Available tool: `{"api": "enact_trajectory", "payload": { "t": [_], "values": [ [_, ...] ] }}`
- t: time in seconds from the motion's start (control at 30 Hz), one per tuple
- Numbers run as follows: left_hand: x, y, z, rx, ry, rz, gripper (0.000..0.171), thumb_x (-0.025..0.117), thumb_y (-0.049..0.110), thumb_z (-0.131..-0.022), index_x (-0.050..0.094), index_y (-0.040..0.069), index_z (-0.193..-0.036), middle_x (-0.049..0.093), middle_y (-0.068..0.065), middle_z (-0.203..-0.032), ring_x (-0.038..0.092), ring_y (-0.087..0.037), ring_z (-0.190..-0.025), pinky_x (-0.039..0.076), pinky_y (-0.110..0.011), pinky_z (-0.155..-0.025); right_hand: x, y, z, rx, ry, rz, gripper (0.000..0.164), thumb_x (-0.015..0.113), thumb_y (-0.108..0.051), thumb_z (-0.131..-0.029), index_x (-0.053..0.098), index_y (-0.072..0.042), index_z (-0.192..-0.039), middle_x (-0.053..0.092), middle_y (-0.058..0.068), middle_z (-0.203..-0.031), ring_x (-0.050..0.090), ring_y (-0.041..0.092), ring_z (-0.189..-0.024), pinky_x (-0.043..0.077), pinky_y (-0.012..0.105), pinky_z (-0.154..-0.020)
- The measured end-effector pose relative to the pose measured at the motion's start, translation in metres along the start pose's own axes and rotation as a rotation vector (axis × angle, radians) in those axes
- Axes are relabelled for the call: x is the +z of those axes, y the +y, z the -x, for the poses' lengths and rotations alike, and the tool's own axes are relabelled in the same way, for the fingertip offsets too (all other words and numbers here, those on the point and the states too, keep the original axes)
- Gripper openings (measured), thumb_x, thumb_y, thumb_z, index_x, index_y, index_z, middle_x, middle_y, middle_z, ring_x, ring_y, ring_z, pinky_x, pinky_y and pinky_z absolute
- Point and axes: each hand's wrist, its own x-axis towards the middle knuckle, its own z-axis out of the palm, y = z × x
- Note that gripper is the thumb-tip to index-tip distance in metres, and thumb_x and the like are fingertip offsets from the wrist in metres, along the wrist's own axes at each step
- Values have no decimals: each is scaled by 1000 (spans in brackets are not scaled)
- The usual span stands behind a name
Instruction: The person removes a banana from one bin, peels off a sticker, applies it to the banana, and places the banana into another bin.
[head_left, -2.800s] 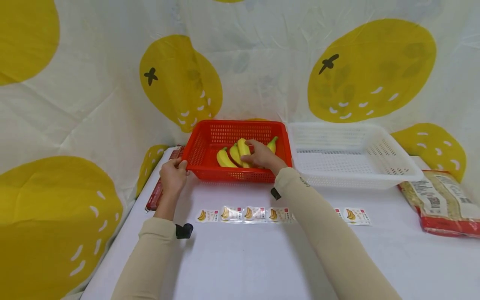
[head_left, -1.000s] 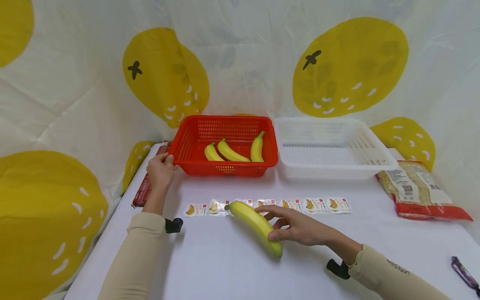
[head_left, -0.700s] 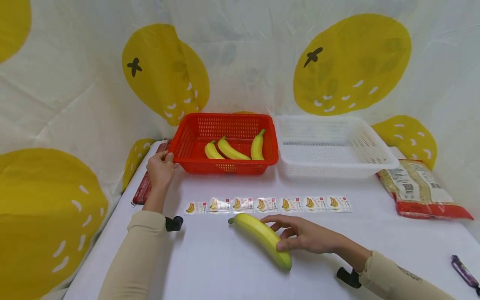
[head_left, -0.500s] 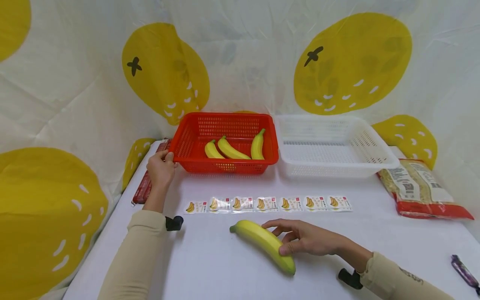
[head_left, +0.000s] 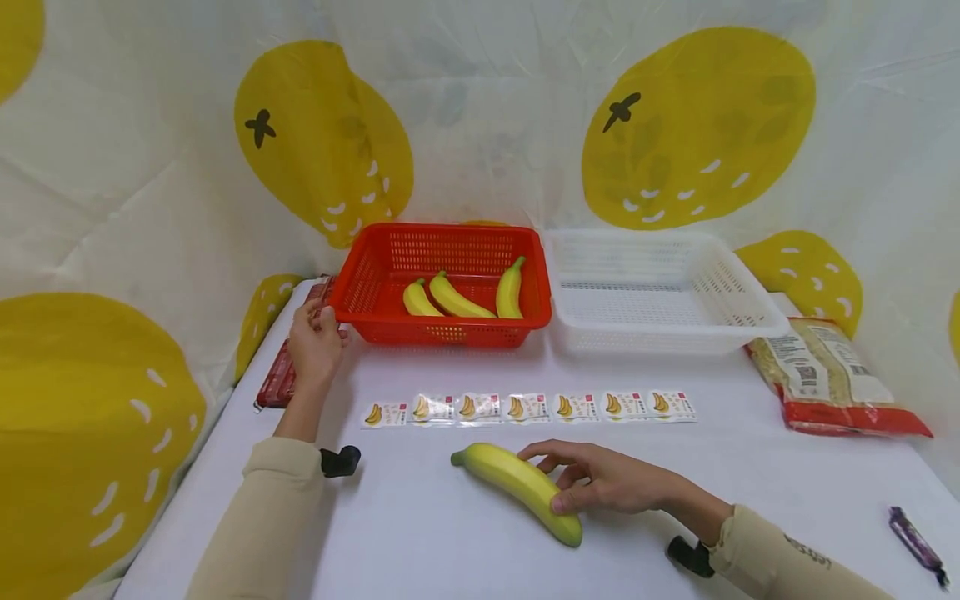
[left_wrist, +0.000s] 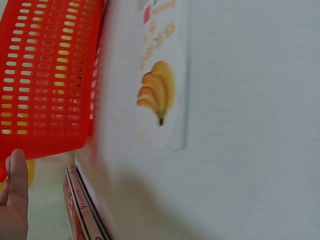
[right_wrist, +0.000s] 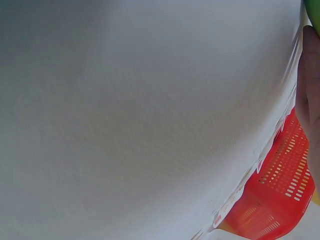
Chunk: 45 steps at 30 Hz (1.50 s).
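On the white table a yellow banana (head_left: 521, 487) lies slantwise, stem toward the left. My right hand (head_left: 611, 479) grips its near part, thumb on the front side and fingers over the back; in the right wrist view only its greenish end (right_wrist: 315, 15) shows beside the fingers. At the left front corner of the red basket (head_left: 442, 329), my left hand (head_left: 315, 346) has its fingers loosened right at the rim. The left wrist view shows a straight digit against the basket's corner. Inside the basket lie three bananas (head_left: 459, 298).
A white basket (head_left: 667, 333) stands right of the red one. Several small banana-picture packets (head_left: 527, 407) form a row before the baskets. Red packages (head_left: 279, 379) lie at left, a red-edged bag of grain-like food (head_left: 832, 375) at right, and a purple wrapped stick (head_left: 917, 537) at front right.
My right hand has taken a banana out of the red basket and brought it down onto the table in front of the packets. My left hand has loosened from the basket rim.
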Motion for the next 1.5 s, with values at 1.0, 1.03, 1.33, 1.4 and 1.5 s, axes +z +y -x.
{"api": "enact_trajectory", "payload": {
  "t": [1.0,1.03,1.33,1.4,1.5],
  "values": [
    [41,-2,61,204,-783,-753,27,84,29,-84,67,10,-94,62,-6,-84,54,-20,-83,47,-30,-70,2,-3,6,-13,-26,24,56,71,-27,-97,48,-34,-147,60,8,-134,65,24,-108,52,28,-92],
    [41,-2,61,202,-782,-756,27,84,29,-84,67,11,-94,61,-6,-84,54,-20,-84,46,-30,-70,2,-3,6,-14,-24,27,56,71,-27,-96,47,-34,-147,60,8,-134,65,24,-108,52,28,-93],
    [38,-2,58,189,-788,-722,25,82,29,-86,68,11,-97,61,-6,-87,54,-21,-88,47,-32,-74,1,-4,6,-26,-20,63,55,70,-29,-97,48,-35,-147,62,5,-133,63,22,-111,51,28,-94],
    [36,-1,57,198,-794,-698,25,80,28,-88,67,9,-99,61,-7,-89,54,-21,-88,47,-32,-75,-1,-4,6,-28,-17,78,55,69,-29,-98,48,-34,-148,63,5,-132,62,21,-111,51,29,-93],
    [34,1,56,190,-804,-652,27,79,28,-89,66,8,-102,61,-7,-92,55,-21,-89,49,-32,-77,-4,-4,8,-34,-11,111,54,68,-29,-99,48,-32,-148,63,5,-131,63,19,-108,51,29,-91]
  ]
}}
